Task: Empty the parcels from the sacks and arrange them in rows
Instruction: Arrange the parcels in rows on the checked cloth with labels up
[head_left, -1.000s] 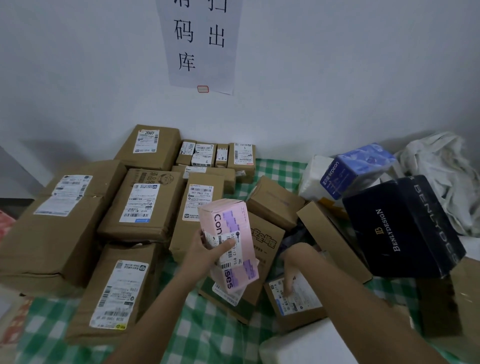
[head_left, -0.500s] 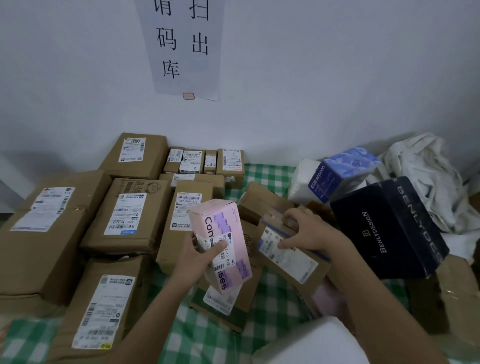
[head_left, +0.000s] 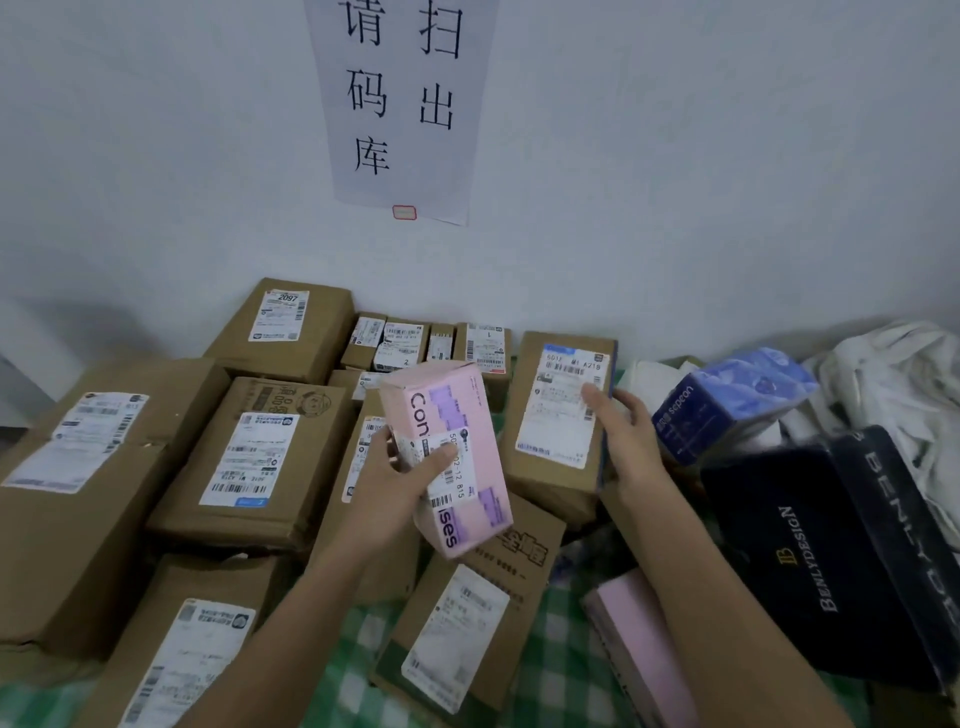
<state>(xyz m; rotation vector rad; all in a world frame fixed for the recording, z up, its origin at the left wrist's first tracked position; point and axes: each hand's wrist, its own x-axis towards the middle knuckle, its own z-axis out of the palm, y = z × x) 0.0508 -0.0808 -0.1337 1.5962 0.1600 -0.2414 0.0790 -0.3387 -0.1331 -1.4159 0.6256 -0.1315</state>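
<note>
My left hand (head_left: 400, 480) grips a pink box (head_left: 452, 447) with purple patches and a white label, held tilted above the pile. My right hand (head_left: 621, 434) holds a brown cardboard parcel (head_left: 558, 415) by its right edge, label facing me, raised over the other boxes. Several brown labelled parcels (head_left: 260, 457) lie in rows on the green checked cloth (head_left: 563, 654) to the left and back. Another brown parcel (head_left: 467, 623) lies below the pink box.
A black box marked BENLYDESIGN (head_left: 841, 551) sits at the right, with a blue tissue pack (head_left: 727, 400) and crumpled white sacking (head_left: 893, 374) behind it. A second pink box (head_left: 639, 639) lies by my right forearm. A paper notice (head_left: 400, 104) hangs on the white wall.
My right hand has picked the brown parcel off the pile and raised it up and back, towards the wall. The pink box in my left hand stayed about where it was.
</note>
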